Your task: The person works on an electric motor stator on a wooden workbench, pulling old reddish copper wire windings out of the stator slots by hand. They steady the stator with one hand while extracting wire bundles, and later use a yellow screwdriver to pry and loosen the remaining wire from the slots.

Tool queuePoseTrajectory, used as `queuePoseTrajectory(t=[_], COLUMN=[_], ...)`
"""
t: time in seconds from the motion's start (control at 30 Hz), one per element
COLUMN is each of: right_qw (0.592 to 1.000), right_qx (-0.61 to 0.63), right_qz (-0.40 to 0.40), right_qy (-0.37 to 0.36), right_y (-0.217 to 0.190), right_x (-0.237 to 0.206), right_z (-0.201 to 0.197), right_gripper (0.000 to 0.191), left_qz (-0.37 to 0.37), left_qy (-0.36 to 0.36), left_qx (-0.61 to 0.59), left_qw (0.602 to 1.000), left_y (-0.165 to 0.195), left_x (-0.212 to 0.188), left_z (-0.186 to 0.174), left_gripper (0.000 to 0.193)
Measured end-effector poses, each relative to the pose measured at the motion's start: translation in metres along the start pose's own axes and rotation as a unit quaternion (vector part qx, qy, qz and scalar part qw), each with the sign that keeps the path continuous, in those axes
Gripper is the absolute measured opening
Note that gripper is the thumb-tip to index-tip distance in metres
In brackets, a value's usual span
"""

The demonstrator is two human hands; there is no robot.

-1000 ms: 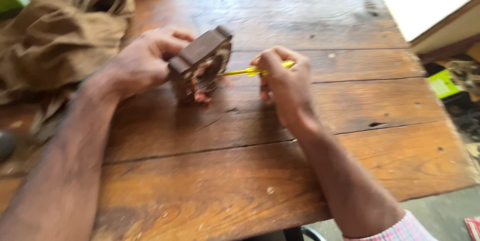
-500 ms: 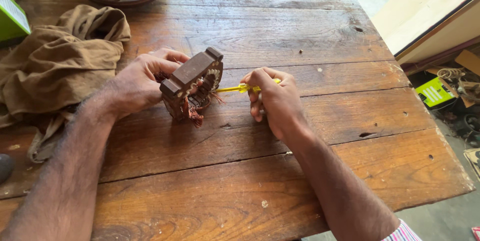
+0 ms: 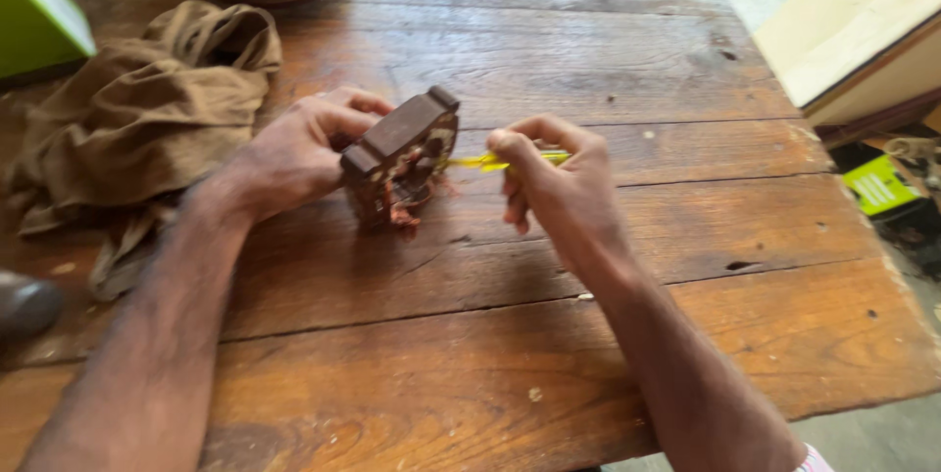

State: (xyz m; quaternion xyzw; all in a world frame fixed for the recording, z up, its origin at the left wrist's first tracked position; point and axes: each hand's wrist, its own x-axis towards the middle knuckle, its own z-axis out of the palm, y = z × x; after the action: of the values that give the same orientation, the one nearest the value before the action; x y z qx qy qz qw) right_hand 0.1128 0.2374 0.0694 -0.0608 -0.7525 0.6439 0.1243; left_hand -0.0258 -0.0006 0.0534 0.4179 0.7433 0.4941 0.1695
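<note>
The person's left hand (image 3: 294,153) grips a brown motor stator (image 3: 400,160), fingers wrapped round its far side, holding it on edge on the wooden tabletop (image 3: 549,41). Just right of the stator, the right hand (image 3: 559,188) has its fingers pinched shut on a thin yellow tool (image 3: 490,162), whose tip reaches the stator's copper windings. Left of the stator lies a crumpled brown cloth (image 3: 137,109).

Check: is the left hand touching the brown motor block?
Touching. The head view shows the left hand gripping the brown motor block, fingers wrapped around its far edge, holding it upright.
</note>
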Motion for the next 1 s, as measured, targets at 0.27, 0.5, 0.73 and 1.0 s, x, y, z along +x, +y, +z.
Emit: queuePoseTrajectory(t=[0.27,0.5,0.73,1.0], right_qw=[0.998,0.996,0.995,0.998], right_qx=[0.040,-0.028,-0.054,-0.007], right_qz=[-0.012,-0.073,-0.079,-0.054], right_qy=[-0.049,0.032,0.023,0.012], right_y=[-0.006,-0.004,0.003,0.010], right_x=[-0.006,-0.010,-0.008,-0.002], right_z=[0.003,0.008,0.007,0.002], right_gripper=[0.032,0.023,0.019,0.017], left_qz=[0.020,-0.017,0.000,-0.020], left_qy=[0.042,0.059,0.066,0.069], left_qx=[-0.031,-0.013,0.026,0.025], left_qw=[0.998,0.998,0.997,0.997], left_y=[-0.009,-0.010,-0.012,-0.009], left_x=[-0.005,-0.006,-0.007,-0.007], left_z=[0.004,0.005,0.005,0.006], left_gripper=[0.025,0.027,0.027,0.025])
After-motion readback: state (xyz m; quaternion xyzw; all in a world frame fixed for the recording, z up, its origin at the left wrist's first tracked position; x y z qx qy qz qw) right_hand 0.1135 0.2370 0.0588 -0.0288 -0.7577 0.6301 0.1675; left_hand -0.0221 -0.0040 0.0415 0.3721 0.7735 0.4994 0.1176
